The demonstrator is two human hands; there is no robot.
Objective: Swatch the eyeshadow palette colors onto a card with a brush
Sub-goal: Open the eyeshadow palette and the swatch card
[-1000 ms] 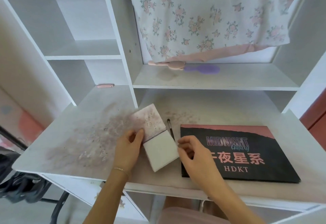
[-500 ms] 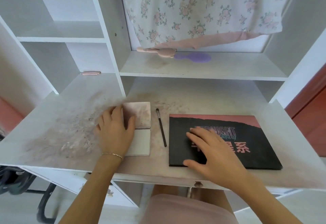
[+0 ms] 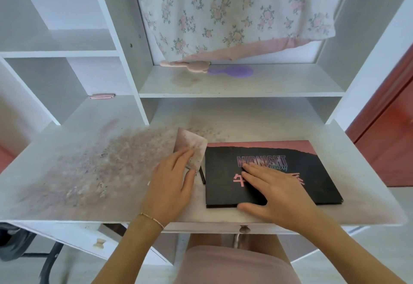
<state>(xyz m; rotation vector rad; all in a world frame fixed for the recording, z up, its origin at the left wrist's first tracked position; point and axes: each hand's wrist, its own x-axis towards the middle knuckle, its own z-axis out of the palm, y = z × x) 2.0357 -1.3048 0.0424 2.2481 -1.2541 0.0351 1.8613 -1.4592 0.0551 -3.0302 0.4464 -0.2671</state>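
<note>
Eyeshadow palette [image 3: 290,172]: closed, black cover with pink upper band and "MIDNIGHT" lettering, lying flat on the white desk [image 3: 357,172], right of frame centre. Right hand [image 3: 274,192]: laid flat on the cover, fingers straight and spread, thumb at the near edge of the palette; gripping nothing.

Card [image 3: 192,147]: pale, smudged pinkish-grey, just left of the palette at frame centre, its far end tilted up off the desk. Left hand [image 3: 172,185]: resting on the near part of the card, fingers loosely extended across it, pressing rather than clasping. Thin bracelet [image 3: 152,217] on that wrist.

Brush [image 3: 202,175]: dark slim handle, only a short length visible between card and palette, lying on the desk.

Desk surface, left half of frame: heavy brownish-pink powder staining [image 3: 89,167].

Shelf, upper centre: pink brush-like item [image 3: 190,65] and purple paddle-shaped item [image 3: 232,71], touching end to end. Floral cloth [image 3: 234,11] hanging above them. Small pink object [image 3: 102,96] at left-centre, back of the desk.
</note>
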